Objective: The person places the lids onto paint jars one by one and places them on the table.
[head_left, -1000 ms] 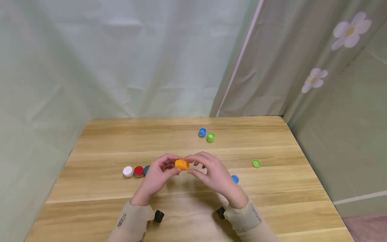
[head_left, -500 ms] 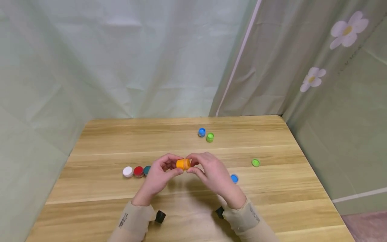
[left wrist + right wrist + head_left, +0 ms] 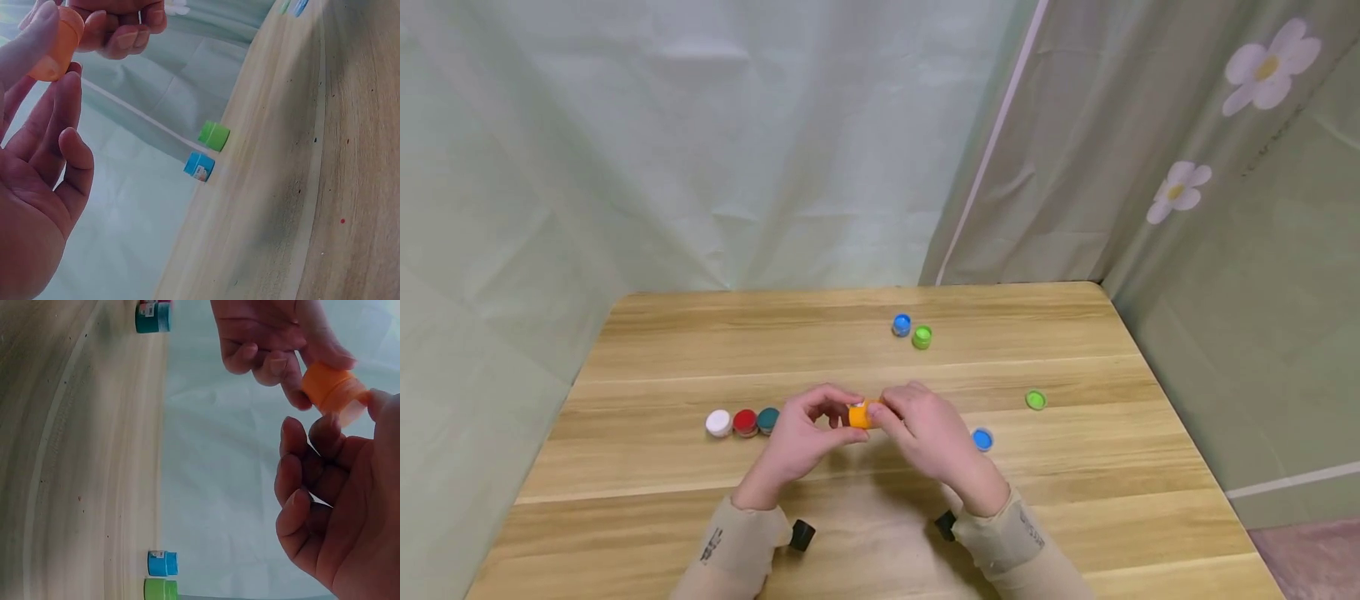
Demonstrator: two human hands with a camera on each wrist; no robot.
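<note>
Above the table, a small orange paint pot (image 3: 858, 415) is held sideways between both hands. My left hand (image 3: 797, 437) grips its body between thumb and fingers, as the right wrist view shows from the side. The right hand (image 3: 928, 433) pinches the pot's other end, thumb on one side and index finger on the other, partly covering it in the head view. In the right wrist view that end of the orange pot (image 3: 325, 387) looks paler. Beside the left hand, white (image 3: 718, 423), red (image 3: 745, 422) and teal (image 3: 767, 420) topped pots stand in a row.
Towards the back stand a blue pot (image 3: 902, 325) and a green pot (image 3: 922, 337), both uncapped. A green lid (image 3: 1036, 400) and a blue lid (image 3: 982, 439) lie to the right on the wooden table (image 3: 1075, 517). Curtains hang behind the table.
The right hand has closed in on the pot's end, its thumb now over it. Both hands and the orange pot have shifted slightly right and nearer the body.
</note>
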